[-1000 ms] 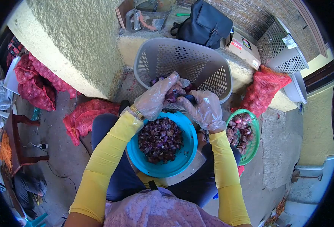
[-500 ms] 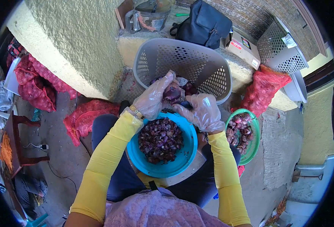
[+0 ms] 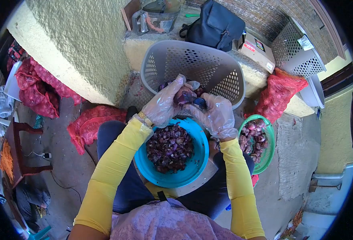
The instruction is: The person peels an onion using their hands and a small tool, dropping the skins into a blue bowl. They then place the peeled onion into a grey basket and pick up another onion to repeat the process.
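In a clear plastic glove, my left hand (image 3: 164, 103) is closed around a red onion (image 3: 184, 96), above the back rim of the blue basin (image 3: 203, 154). My right hand (image 3: 215, 116), gloved too, grips a small dark tool (image 3: 200, 103), perhaps a knife, against the onion's right side; its blade cannot be made out. Dark purple onion skins and pieces (image 3: 169, 148) lie in the basin. Just beyond the hands stands a grey perforated basket (image 3: 192, 60) with some onions at its bottom, partly hidden by my hands.
A green basket (image 3: 269, 148) of small onions stands on the right, near a red mesh sack (image 3: 280, 94). More red sacks (image 3: 98, 124) lie on the left. Behind are a black backpack (image 3: 216, 26), a cardboard box (image 3: 256, 52) and a metal bucket (image 3: 160, 20).
My right hand has turned and moved slightly left, bringing the dark tool up against the onion. My left hand has barely moved and still holds the onion.
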Motion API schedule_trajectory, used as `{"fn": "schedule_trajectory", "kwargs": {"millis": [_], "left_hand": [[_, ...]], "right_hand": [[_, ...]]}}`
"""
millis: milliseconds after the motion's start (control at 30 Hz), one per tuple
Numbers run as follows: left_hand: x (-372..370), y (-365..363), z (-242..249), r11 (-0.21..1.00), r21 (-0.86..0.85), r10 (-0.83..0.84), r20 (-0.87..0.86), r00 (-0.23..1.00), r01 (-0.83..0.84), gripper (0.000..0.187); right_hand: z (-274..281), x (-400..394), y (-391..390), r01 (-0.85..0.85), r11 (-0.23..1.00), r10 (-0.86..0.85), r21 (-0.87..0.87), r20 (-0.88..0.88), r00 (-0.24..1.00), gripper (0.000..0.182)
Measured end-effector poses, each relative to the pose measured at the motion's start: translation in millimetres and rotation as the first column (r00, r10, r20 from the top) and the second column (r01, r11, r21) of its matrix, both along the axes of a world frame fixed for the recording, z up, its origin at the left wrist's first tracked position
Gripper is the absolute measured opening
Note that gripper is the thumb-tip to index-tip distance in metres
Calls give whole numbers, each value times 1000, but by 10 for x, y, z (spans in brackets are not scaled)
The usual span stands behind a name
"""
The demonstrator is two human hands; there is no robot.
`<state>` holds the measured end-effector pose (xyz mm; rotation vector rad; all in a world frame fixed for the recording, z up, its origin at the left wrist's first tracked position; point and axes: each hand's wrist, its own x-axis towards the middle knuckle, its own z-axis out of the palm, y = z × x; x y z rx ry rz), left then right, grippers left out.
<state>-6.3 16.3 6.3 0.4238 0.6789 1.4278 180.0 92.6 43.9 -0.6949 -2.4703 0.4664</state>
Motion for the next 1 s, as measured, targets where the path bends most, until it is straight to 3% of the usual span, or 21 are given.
{"fn": "schedule_trajectory", "kwargs": {"millis": [667, 867, 933, 1000], "left_hand": [[-28, 10, -89, 1000, 2, 5, 26, 1000, -5, 47], [-77, -23, -34, 999, 17, -30, 3, 1000, 30, 46], [-82, -16, -51, 1000, 15, -27, 5, 1000, 27, 46], [-90, 8, -97, 1000, 17, -2, -5, 1000, 2, 47]], "right_hand": [[-7, -25, -24, -7, 1000, 6, 5, 57, 998, 45], [-86, -30, -19, -29, 999, 29, -20, -1, 1000, 46], [-77, -26, -8, -49, 995, 41, 88, 87, 995, 47], [-34, -31, -28, -85, 994, 78, 64, 97, 992, 50]]}}
